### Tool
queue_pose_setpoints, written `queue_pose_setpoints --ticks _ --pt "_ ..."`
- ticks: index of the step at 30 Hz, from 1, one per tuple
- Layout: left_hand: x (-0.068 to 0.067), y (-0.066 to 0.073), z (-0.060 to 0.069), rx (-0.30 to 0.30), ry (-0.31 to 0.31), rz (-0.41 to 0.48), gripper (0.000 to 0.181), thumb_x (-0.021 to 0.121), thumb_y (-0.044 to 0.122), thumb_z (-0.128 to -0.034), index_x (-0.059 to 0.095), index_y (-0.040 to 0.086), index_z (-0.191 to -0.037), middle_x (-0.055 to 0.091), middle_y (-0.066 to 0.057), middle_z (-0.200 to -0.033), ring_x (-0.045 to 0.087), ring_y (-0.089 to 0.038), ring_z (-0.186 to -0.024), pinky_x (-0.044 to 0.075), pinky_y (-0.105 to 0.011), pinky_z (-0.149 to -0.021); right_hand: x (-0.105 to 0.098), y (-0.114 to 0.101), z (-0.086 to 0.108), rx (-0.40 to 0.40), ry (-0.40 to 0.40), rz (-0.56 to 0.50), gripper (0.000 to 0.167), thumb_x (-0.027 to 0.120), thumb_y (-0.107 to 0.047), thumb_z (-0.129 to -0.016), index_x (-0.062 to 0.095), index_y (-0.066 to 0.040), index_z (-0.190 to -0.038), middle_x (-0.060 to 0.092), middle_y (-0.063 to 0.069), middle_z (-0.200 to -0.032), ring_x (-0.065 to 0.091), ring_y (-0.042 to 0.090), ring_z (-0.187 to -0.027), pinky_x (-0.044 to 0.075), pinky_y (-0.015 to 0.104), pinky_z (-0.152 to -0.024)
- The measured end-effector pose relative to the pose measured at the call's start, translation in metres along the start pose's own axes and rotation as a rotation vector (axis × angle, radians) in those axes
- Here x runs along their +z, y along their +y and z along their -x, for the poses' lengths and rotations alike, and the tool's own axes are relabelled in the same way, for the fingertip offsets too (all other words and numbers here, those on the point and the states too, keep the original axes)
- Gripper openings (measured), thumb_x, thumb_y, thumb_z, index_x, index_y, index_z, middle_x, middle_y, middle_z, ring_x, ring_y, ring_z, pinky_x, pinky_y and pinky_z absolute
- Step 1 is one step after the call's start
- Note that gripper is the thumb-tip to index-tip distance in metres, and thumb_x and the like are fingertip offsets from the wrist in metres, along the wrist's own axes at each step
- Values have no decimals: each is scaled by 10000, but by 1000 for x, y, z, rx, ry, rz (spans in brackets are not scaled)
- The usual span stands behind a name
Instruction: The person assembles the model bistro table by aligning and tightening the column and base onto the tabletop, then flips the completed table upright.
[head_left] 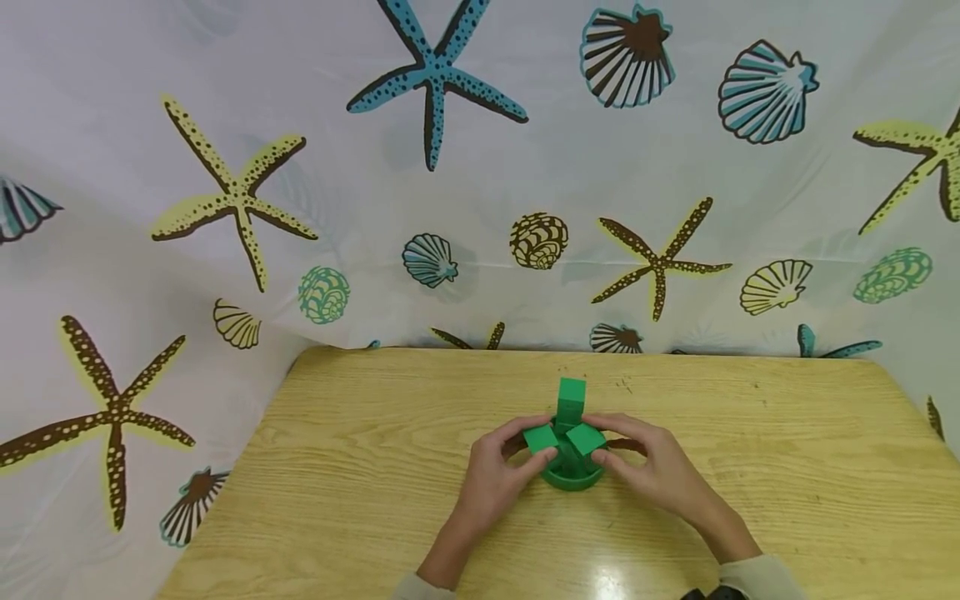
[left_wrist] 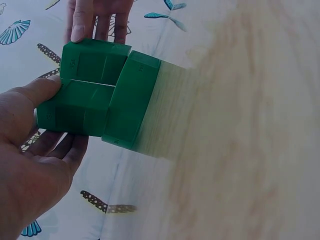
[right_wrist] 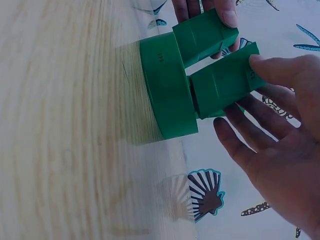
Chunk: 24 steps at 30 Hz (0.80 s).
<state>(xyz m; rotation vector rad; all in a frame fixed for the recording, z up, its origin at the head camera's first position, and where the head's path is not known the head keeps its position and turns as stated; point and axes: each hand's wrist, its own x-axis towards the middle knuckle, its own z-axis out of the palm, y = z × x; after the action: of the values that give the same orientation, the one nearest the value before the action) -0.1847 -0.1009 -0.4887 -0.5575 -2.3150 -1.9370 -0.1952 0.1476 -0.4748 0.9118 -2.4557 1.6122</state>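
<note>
A round green plastic base (head_left: 572, 483) stands on the table, with three boxy green pieces rising from it. My left hand (head_left: 491, 471) pinches the left boxy piece (head_left: 540, 438) between thumb and fingers. Opposite it, my right hand (head_left: 660, 467) grips the right boxy piece (head_left: 586, 440) near its top. Behind both is the taller-looking back piece (head_left: 572, 400), which neither hand visibly holds. In the right wrist view the gripped piece (right_wrist: 225, 80) leans outward from the base (right_wrist: 167, 87). The inside of the base is mostly hidden by the pieces.
The wooden table (head_left: 360, 467) extends to both sides of the hands. A white cloth (head_left: 480, 183) printed with starfish and shells hangs behind the table and at its sides.
</note>
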Motion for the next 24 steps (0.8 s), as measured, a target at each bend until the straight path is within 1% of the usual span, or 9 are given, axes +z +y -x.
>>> queue_pose_setpoints --ticks 2,4,7,9,13,16,20,24 --pt "1 0 -1 2 3 -3 413 761 180 -958 664 72 -1345 660 -96 -1339 658 -208 -1190 514 -392 -1039 -1 0 0 7 15 -18 412 735 -103 -967 645 -29 -1362 667 95 -1327 647 272 -1200 574 437 -944" --pt "1 0 -1 0 6 -4 412 766 183 -955 669 77 -1341 662 -95 -1335 660 -208 -1186 516 -394 -1037 0 -1 0 13 43 -26 395 755 -100 -950 658 -33 -1327 684 89 -1283 663 271 -1167 572 446 -943" --pt "1 1 -2 -2 8 -2 413 768 184 -954 670 69 -1338 663 -107 -1331 663 -210 -1180 518 -397 -1034 1 -2 -2 21 87 -12 370 785 -109 -926 670 -58 -1274 701 73 -1214 682 259 -1105 590 445 -907" --pt "1 2 -1 -7 10 1 414 769 179 -952 669 60 -1336 663 -112 -1329 664 -210 -1176 520 -395 -1030 3 -2 -3 21 104 6 372 794 -111 -918 666 -77 -1266 702 68 -1187 689 256 -1064 604 424 -872" --pt "1 2 0 -10 9 -14 417 768 181 -953 667 61 -1340 663 -102 -1328 662 -210 -1177 528 -385 -1019 6 0 -5 12 108 63 445 789 -139 -928 646 -117 -1348 683 43 -1148 694 228 -970 621 355 -801" --pt "1 1 0 -3 11 -26 416 765 190 -956 666 72 -1343 664 -91 -1325 661 -212 -1180 529 -391 -1018 7 0 -7 6 99 111 482 774 -164 -945 632 -147 -1405 636 24 -1121 677 202 -919 618 323 -761" --pt "1 1 -1 0 13 -20 419 766 190 -955 666 69 -1344 665 -105 -1322 662 -214 -1177 526 -417 -1022 7 1 -9 16 104 163 478 779 -197 -942 648 -157 -1400 583 15 -1119 648 178 -896 607 297 -731" --pt "1 2 -2 -9 14 -23 424 771 187 -951 667 63 -1342 667 -95 -1321 663 -207 -1173 530 -413 -1018 6 2 -9 24 119 192 477 797 -217 -923 661 -125 -1371 590 28 -1136 652 165 -867 606 291 -720"
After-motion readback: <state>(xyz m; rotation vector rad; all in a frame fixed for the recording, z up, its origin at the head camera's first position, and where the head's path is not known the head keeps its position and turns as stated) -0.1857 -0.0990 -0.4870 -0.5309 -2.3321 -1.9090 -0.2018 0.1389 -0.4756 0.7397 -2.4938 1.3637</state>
